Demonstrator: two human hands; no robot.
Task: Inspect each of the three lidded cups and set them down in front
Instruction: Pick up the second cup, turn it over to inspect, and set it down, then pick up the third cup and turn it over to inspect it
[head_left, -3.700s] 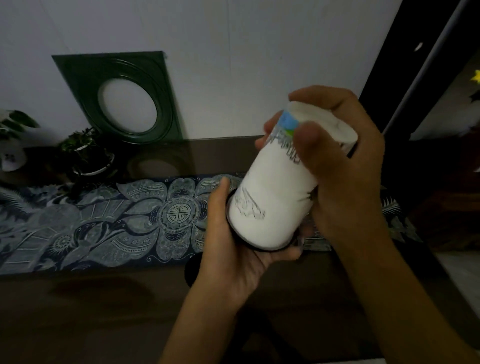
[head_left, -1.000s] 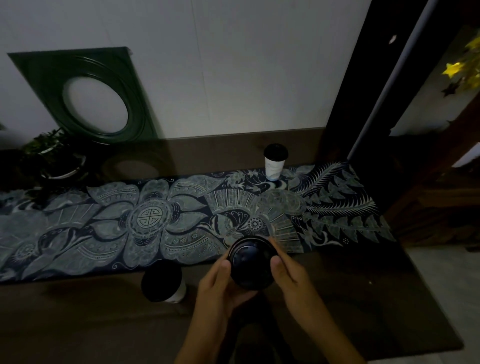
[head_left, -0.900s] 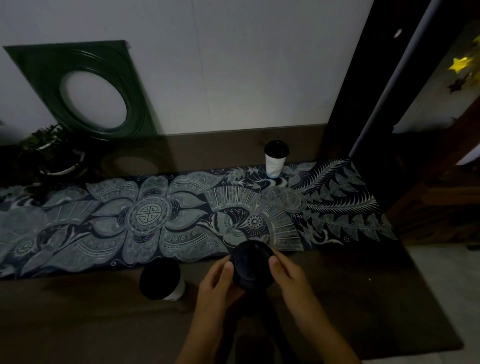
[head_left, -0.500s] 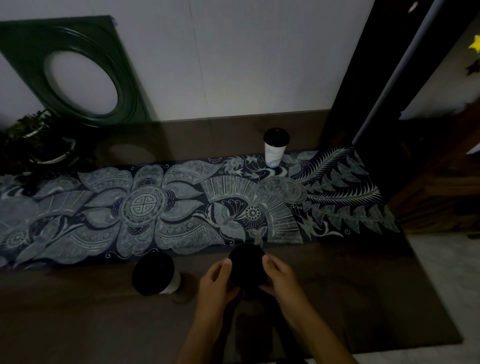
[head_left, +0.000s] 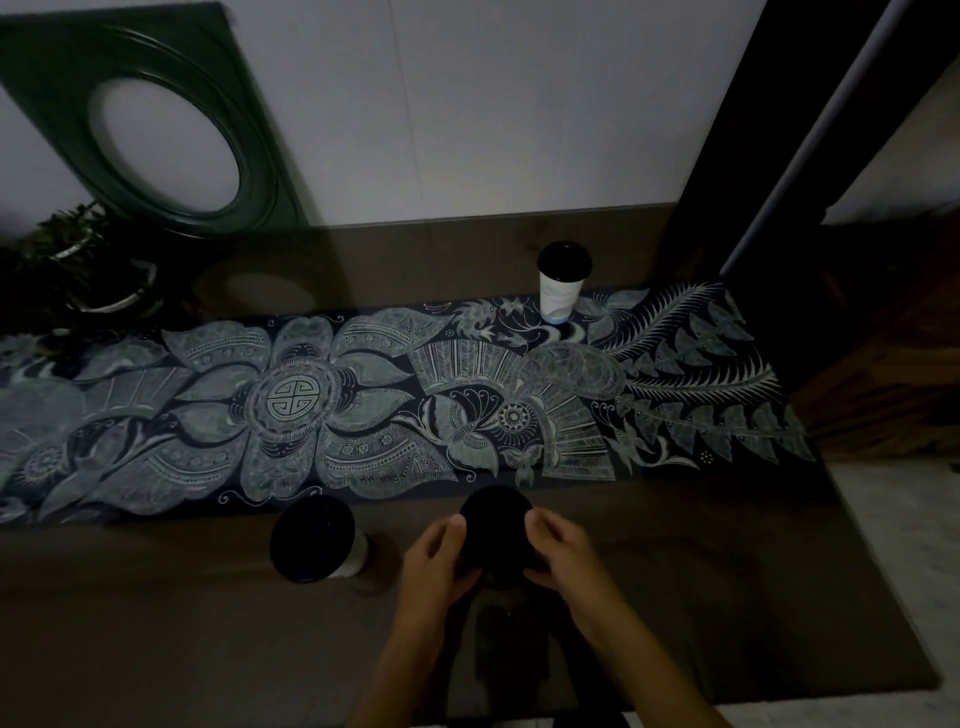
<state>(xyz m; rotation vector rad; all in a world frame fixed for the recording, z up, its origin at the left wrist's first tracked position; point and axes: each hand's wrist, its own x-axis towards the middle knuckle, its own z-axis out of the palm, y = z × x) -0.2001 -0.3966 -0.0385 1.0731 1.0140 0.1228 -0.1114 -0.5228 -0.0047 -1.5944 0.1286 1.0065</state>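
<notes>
Three white paper cups with black lids are in view. The middle cup (head_left: 497, 530) stands upright near the table's front edge, seen from above so mostly its dark lid shows. My left hand (head_left: 434, 564) and my right hand (head_left: 558, 553) wrap its sides. A second cup (head_left: 314, 538) stands to its left on the bare tabletop, apart from my hands. The third cup (head_left: 562, 280) stands far back on the patterned runner, right of centre.
A blue-and-white patterned runner (head_left: 291, 405) crosses the dark table (head_left: 156, 623). A green frame with an oval opening (head_left: 156, 130) leans on the wall at the back left, beside a potted plant (head_left: 78, 260). A dark post (head_left: 769, 145) rises at the right.
The cup was held tilted near my face, then brought down upright to the tabletop between both hands. The view has tilted slightly; the other two cups have not moved.
</notes>
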